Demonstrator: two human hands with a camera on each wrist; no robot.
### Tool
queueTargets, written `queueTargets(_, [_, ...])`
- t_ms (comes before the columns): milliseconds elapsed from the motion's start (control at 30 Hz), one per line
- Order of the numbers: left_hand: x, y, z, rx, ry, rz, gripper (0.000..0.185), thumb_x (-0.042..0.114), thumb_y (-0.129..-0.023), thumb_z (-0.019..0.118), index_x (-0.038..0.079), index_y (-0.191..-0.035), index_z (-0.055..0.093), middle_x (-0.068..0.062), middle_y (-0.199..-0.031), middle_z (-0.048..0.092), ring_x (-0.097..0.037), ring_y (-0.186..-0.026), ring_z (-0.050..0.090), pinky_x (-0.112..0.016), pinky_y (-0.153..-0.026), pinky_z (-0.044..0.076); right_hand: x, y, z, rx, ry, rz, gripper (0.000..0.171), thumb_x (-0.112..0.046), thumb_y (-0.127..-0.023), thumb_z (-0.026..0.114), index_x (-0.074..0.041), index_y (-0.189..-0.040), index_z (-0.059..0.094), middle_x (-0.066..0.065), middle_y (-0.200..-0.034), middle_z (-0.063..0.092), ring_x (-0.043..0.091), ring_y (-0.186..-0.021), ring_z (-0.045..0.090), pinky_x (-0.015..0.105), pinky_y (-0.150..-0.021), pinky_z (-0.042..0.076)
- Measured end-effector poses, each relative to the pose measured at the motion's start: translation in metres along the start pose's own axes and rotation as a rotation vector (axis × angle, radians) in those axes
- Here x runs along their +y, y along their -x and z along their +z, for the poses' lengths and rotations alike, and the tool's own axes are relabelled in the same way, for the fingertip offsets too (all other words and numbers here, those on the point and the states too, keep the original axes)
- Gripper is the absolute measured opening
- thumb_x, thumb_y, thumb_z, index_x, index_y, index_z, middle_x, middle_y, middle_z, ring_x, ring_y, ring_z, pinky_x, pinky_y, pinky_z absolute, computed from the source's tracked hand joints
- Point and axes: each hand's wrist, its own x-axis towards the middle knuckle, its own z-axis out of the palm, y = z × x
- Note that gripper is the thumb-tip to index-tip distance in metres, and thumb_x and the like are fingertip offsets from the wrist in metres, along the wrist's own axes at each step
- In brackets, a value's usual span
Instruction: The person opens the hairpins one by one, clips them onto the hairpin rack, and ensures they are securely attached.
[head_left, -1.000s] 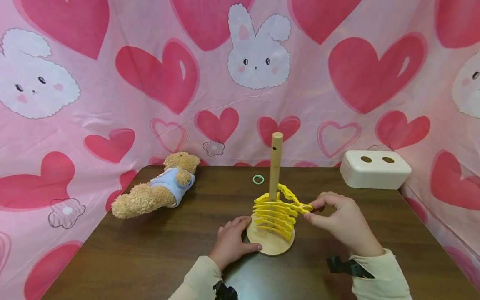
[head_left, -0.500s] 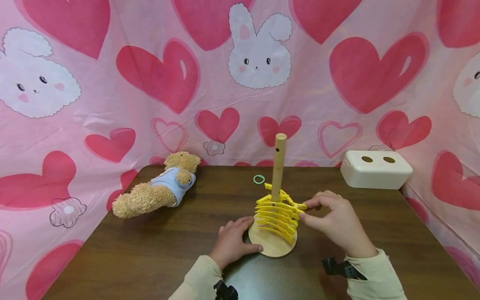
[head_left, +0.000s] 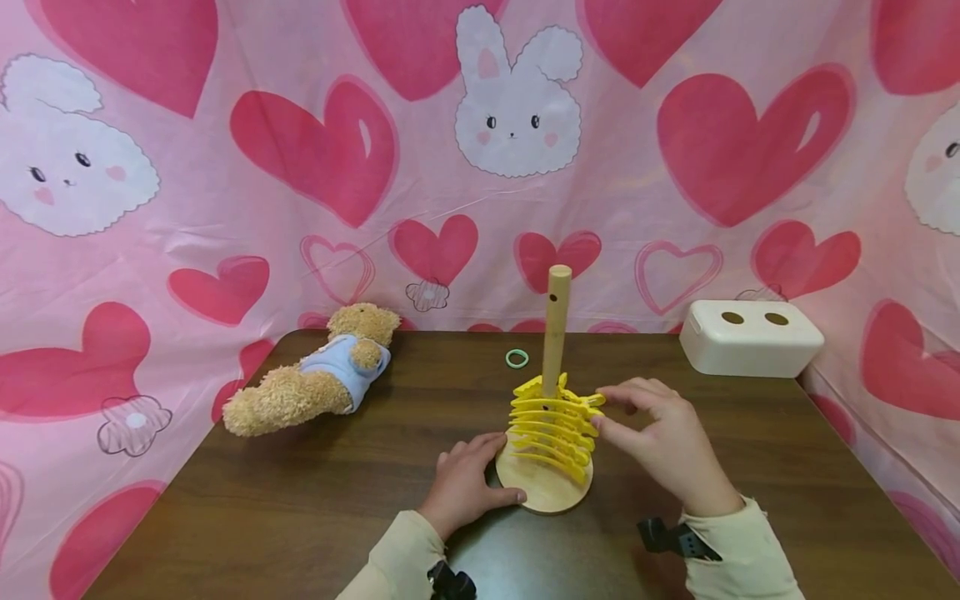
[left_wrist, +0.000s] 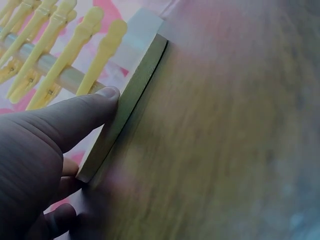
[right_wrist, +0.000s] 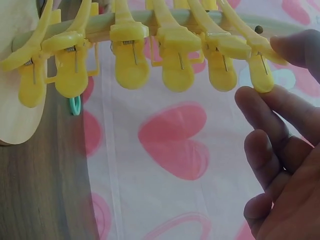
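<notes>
A wooden stand has a round base [head_left: 543, 492] and an upright pole [head_left: 556, 321], with several yellow clips [head_left: 551, 427] clamped on the pole in a stack. My left hand [head_left: 472, 479] rests on the table against the base's left rim. In the left wrist view its thumb [left_wrist: 95, 107] lies straight along the base rim [left_wrist: 135, 95]. My right hand [head_left: 603, 408] is to the right of the stack. Its thumb [right_wrist: 300, 47] and forefinger [right_wrist: 260, 107] pinch the handle end of the top clip [right_wrist: 257, 62].
A teddy bear [head_left: 315, 379] in a blue shirt lies at the table's back left. A small green ring [head_left: 517, 359] lies behind the pole. A white box [head_left: 752, 337] with two holes stands at the back right. Pink heart cloth hangs around the dark table [head_left: 300, 508].
My right hand moved left with the top clip. The clip, which stuck out to the right and tilted, now sits level on the pole atop the stack. The left hand stayed put.
</notes>
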Motion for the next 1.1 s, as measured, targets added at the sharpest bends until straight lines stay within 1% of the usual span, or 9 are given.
queueTargets(167, [0.001, -0.001, 0.000, 0.002, 0.016, -0.040, 0.091, 0.073, -0.062, 0.065, 0.023, -0.136, 0.049, 0.007, -0.135, 0.047, -0.019, -0.109, 0.045, -0.042, -0.082, 0.030, 0.003, -0.001, 0.004, 0.008, -0.012, -0.023, 0.031, -0.033, -0.075, 0.078, -0.018, -0.101, 0.071, -0.016, -0.090, 0.063, 0.004, -0.087, 0.049, 0.027, -0.072, 0.044])
queueTargets(367, [0.002, 0.000, 0.001, 0.039, 0.002, -0.049, 0.092, 0.074, -0.061, 0.065, 0.021, -0.134, 0.050, 0.007, -0.133, 0.049, -0.019, -0.109, 0.046, -0.042, -0.082, 0.031, 0.005, -0.002, 0.009, -0.009, -0.034, -0.022, 0.032, -0.035, -0.076, 0.076, -0.017, -0.103, 0.071, -0.014, -0.093, 0.064, 0.007, -0.091, 0.051, 0.033, -0.073, 0.044])
queueTargets(467, [0.003, 0.000, 0.002, 0.048, 0.007, -0.059, 0.092, 0.074, -0.060, 0.066, 0.021, -0.134, 0.051, 0.007, -0.132, 0.050, -0.019, -0.109, 0.046, -0.043, -0.082, 0.031, 0.005, -0.002, 0.010, -0.007, -0.035, -0.017, 0.033, -0.036, -0.078, 0.074, -0.017, -0.104, 0.071, -0.013, -0.093, 0.064, 0.009, -0.091, 0.051, 0.036, -0.073, 0.044])
queueTargets(600, [0.004, -0.001, 0.002, 0.048, 0.009, -0.077, 0.092, 0.073, -0.059, 0.067, 0.021, -0.133, 0.051, 0.007, -0.132, 0.050, -0.019, -0.110, 0.046, -0.043, -0.082, 0.031, 0.006, -0.002, 0.010, -0.013, -0.031, 0.012, 0.033, -0.038, -0.080, 0.072, -0.019, -0.107, 0.070, -0.014, -0.094, 0.063, 0.008, -0.089, 0.049, 0.035, -0.072, 0.043])
queueTargets(900, [0.006, 0.000, 0.005, 0.076, -0.005, -0.075, 0.091, 0.072, -0.060, 0.068, 0.020, -0.133, 0.051, 0.005, -0.131, 0.050, -0.020, -0.111, 0.047, -0.043, -0.081, 0.032, 0.006, -0.001, 0.010, -0.013, -0.037, 0.050, 0.035, -0.039, -0.082, 0.070, -0.018, -0.110, 0.068, -0.010, -0.095, 0.062, 0.010, -0.088, 0.049, 0.034, -0.071, 0.041])
queueTargets(1100, [0.006, 0.001, 0.008, 0.092, -0.020, -0.063, 0.089, 0.072, -0.062, 0.067, 0.019, -0.132, 0.052, 0.005, -0.131, 0.051, -0.020, -0.112, 0.047, -0.044, -0.081, 0.032, 0.008, 0.003, 0.006, 0.008, -0.078, 0.082, 0.032, -0.037, -0.084, 0.067, -0.018, -0.110, 0.067, -0.012, -0.101, 0.060, 0.009, -0.093, 0.050, 0.037, -0.075, 0.042])
